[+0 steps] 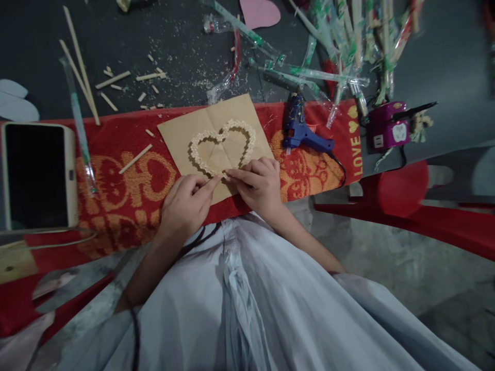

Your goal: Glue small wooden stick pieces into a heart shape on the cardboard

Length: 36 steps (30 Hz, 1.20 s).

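A heart outline (195, 154) made of small pale bits lies on a creased sheet of brown cardboard (181, 131). At its lower tip the fingers of both hands meet. My left hand (187, 201) comes in from the left, its thumb and index finger closed at the tip. From the right, my right hand (261, 183) pinches the same spot, its other fingers curled. The fingertips cover the tip, so any small bit between them is hidden. To the right of the cardboard lies a blue glue gun (303, 135).
Beneath the cardboard is a red and orange towel (147, 170). A tablet or phone (36, 175) lies at left. Cut sticks (113, 79) and shavings are scattered behind. Wrapped chopsticks (348, 41) pile up at back right, near a purple box (386, 126). A pink paper heart (261, 13) lies behind.
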Each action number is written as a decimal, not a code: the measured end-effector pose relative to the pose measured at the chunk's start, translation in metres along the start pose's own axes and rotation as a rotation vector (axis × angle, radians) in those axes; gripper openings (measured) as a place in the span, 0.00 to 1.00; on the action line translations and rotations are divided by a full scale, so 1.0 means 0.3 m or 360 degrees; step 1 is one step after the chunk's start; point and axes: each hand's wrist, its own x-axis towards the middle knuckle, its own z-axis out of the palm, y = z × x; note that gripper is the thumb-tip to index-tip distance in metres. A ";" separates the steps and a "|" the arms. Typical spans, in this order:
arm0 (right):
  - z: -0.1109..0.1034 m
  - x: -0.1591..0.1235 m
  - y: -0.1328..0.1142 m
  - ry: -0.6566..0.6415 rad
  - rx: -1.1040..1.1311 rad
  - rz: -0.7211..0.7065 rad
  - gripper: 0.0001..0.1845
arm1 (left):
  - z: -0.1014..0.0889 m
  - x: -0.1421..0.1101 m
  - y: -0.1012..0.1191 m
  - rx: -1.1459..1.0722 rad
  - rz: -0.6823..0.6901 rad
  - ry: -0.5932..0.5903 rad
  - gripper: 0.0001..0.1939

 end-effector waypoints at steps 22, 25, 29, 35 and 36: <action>0.001 0.001 0.002 0.0118 0.0074 -0.0076 0.13 | -0.005 0.002 0.005 0.0053 0.0198 0.0150 0.14; 0.003 0.001 0.002 0.0104 0.0057 -0.0064 0.13 | -0.007 -0.002 0.003 0.0066 0.0261 0.0195 0.16; 0.004 0.001 0.000 0.0165 0.0090 -0.0118 0.13 | -0.004 -0.010 0.000 0.0069 0.0254 0.0202 0.17; 0.000 0.001 0.002 0.0176 0.0119 -0.0116 0.14 | -0.005 -0.019 0.002 0.0205 0.0174 0.0002 0.16; -0.001 0.002 0.003 0.0167 0.0120 -0.0115 0.13 | -0.006 -0.019 0.003 0.0234 0.0174 -0.0019 0.16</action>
